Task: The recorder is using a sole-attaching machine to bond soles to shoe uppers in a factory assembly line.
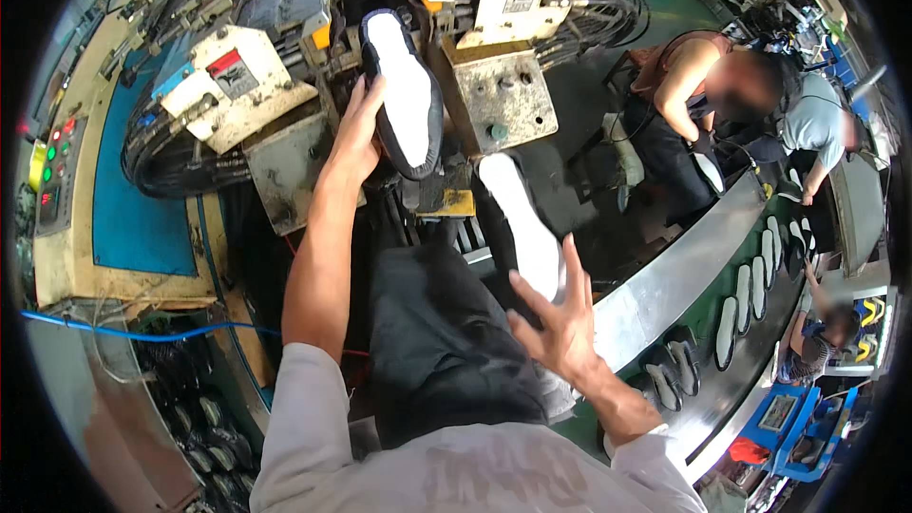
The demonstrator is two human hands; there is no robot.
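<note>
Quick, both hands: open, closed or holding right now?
Left hand: against the side of the upper shoe; whether it grips cannot be told.
Right hand: open, fingers spread, at the lower shoe; contact unclear.

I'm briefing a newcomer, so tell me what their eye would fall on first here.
Probably the dark shoe with its bright white underside, upper middle between two beige metal blocks, the left hand at its left side. Next, a second white-bottomed shoe, lower and to the right, by the spread right hand. Then the big blue panel at far left.
</note>
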